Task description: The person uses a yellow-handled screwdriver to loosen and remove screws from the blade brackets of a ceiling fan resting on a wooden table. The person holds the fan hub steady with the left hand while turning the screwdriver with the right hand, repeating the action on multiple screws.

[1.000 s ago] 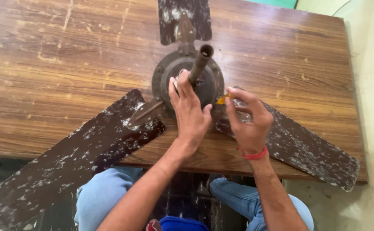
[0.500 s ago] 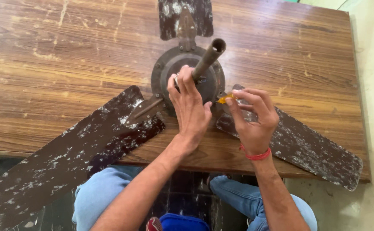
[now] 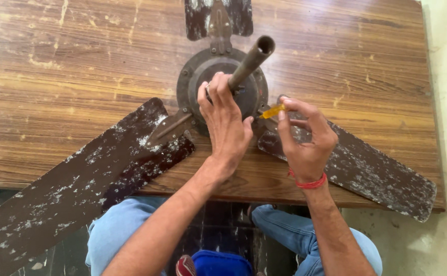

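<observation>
An old brown ceiling fan (image 3: 218,87) lay on a worn wooden table (image 3: 80,61), its round motor housing facing up near the table's middle and close to the person's edge. From the hub a rusty metal rod (image 3: 249,61) rose toward the camera, its long axis tilted up and to the right, with the open hollow end uppermost. Three flaking blades spread out flat: one (image 3: 218,18) pointed straight away from the person, one (image 3: 75,189) ran long toward the near left and overhung the table edge, and one (image 3: 356,163) ran toward the near right, its tip also past the edge. The left hand (image 3: 226,128) rested palm down on the housing, fingers curled against the foot of the rod. The right hand (image 3: 305,138), a red thread at its wrist, pinched a small yellow-handled tool (image 3: 273,110) between thumb and fingers; the tool lay nearly level, pointing left into the housing's right rim. The two hands stayed apart, just beside each other. Nothing like a container showed on the table.
</observation>
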